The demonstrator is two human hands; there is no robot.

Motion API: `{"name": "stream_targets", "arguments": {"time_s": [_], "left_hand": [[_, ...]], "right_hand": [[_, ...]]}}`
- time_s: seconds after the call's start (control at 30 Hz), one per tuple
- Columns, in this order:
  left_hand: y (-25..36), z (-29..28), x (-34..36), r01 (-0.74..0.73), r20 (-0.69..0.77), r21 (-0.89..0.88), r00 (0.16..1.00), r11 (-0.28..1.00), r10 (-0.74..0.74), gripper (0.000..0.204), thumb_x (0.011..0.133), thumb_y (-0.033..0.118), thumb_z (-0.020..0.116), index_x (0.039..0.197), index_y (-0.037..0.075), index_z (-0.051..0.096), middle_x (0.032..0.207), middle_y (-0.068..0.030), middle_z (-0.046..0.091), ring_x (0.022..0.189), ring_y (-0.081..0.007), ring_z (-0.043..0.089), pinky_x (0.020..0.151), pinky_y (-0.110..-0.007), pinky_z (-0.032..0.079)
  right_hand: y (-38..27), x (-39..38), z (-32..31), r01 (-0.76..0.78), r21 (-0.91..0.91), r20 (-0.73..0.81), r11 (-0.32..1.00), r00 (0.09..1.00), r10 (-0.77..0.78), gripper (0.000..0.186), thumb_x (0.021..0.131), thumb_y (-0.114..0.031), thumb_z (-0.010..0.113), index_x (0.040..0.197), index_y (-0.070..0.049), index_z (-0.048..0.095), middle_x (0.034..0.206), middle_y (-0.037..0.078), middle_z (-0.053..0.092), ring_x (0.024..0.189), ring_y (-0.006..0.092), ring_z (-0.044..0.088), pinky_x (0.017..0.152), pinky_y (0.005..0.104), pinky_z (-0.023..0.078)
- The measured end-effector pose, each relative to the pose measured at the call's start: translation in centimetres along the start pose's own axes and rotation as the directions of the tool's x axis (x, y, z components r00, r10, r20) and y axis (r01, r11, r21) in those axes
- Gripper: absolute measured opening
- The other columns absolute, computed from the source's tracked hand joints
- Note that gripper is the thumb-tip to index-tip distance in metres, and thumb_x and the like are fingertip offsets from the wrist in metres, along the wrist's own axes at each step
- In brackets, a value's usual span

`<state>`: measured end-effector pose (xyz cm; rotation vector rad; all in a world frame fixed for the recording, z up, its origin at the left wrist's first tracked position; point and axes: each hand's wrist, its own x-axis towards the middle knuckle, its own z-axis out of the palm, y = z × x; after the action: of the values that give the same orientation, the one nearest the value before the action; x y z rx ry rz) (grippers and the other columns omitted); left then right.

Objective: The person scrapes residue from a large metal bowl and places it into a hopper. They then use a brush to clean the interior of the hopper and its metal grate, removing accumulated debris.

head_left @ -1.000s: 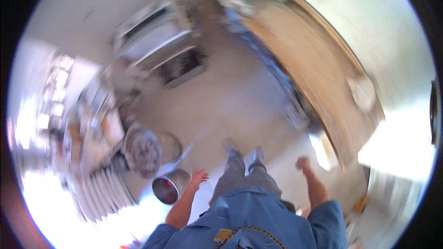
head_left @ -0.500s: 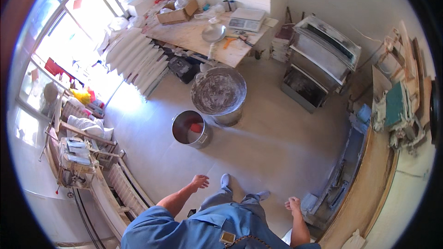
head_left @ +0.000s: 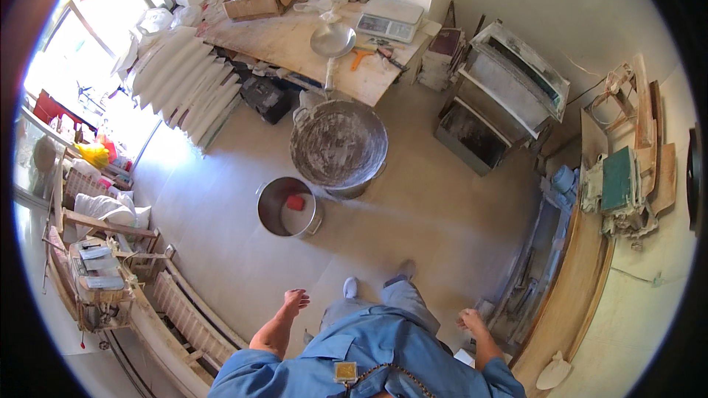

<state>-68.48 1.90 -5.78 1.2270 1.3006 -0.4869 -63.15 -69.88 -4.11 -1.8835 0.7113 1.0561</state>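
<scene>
My left hand (head_left: 296, 299) hangs in the air ahead of my body, fingers loosely stretched and nothing in it. Out to my right side, my right hand (head_left: 470, 320) is also bare, its fingers loosely bent and apart. Neither hand touches anything. Nearest ahead on the floor stands a deep metal pot (head_left: 273, 227) with side handles and a small red object (head_left: 296, 203) inside. Behind it is a larger round tub (head_left: 352, 169), its inside coated with pale residue.
A wooden table (head_left: 295, 48) at the back bears a metal pan (head_left: 332, 40), a scale (head_left: 389, 21) and a cardboard box (head_left: 262, 6). Stacked white sacks (head_left: 173, 77) lie left of it. Metal bins (head_left: 509, 81) stand far right; wooden frames (head_left: 177, 302) line the left.
My right foot has stepped forward past the left. The view has shifted, so the pot and tub appear farther left. Both hands swing slightly and stay free of objects.
</scene>
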Motion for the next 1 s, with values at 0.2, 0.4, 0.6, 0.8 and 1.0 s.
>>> {"name": "stream_targets", "arguments": {"time_s": [0.2,0.4,0.6,0.8,1.0], "left_hand": [[12.9,15.4,5.4,-0.092,0.239,0.050,0.968,0.995,0.077,0.031,0.103,0.023,0.059,0.128,0.006,0.069,0.094,-0.0108,0.076,0.077,-0.0239,0.074,0.067,-0.035,0.058],[28.4,29.1,8.0,-0.183,0.243,-0.023,0.953,0.983,0.183,0.032,0.099,0.015,0.057,0.127,0.004,0.067,0.092,-0.0107,0.075,0.074,-0.0220,0.072,0.063,-0.032,0.056],[44.0,38.0,7.5,-0.364,0.218,-0.107,0.899,0.925,0.380,0.034,0.097,0.013,0.058,0.128,0.003,0.067,0.094,-0.0117,0.075,0.074,-0.0205,0.071,0.062,-0.033,0.056],[61.7,42.7,8.5,-0.635,0.140,-0.104,0.753,0.765,0.643,0.035,0.093,0.010,0.062,0.126,0.000,0.070,0.087,-0.0071,0.073,0.073,-0.0153,0.069,0.061,-0.029,0.052],[85.4,44.7,14.3,-0.905,-0.045,0.094,0.412,0.415,0.910,0.027,0.100,0.015,0.060,0.118,0.000,0.073,0.082,-0.0086,0.072,0.073,-0.0157,0.068,0.065,-0.032,0.053]], "right_hand": [[-4.2,5.7,-8.4,-0.128,0.084,-0.103,0.988,0.985,0.136,0.024,0.100,-0.024,0.064,0.113,-0.004,0.070,0.088,0.012,0.077,0.065,0.0233,0.072,0.057,0.0402,0.060],[-18.3,17.8,-18.0,-0.087,0.267,-0.110,0.960,0.987,0.120,0.015,0.099,-0.015,0.063,0.099,-0.002,0.070,0.081,0.011,0.073,0.064,0.0206,0.067,0.054,0.0411,0.054],[-41.4,26.2,-28.7,0.303,0.049,-0.082,0.952,0.951,-0.298,0.025,0.105,-0.019,0.060,0.121,-0.002,0.068,0.086,0.011,0.074,0.067,0.0152,0.066,0.057,0.0322,0.056],[-59.7,30.1,-32.2,0.508,-0.037,-0.089,0.860,0.856,-0.509,0.025,0.102,-0.016,0.062,0.118,0.002,0.070,0.090,0.012,0.076,0.075,0.0171,0.072,0.066,0.0322,0.059],[-72.8,36.2,-28.7,0.532,-0.094,0.132,0.842,0.844,-0.519,0.033,0.100,-0.019,0.065,0.124,0.003,0.069,0.099,0.015,0.079,0.088,0.0233,0.076,0.077,0.0375,0.061]]}}
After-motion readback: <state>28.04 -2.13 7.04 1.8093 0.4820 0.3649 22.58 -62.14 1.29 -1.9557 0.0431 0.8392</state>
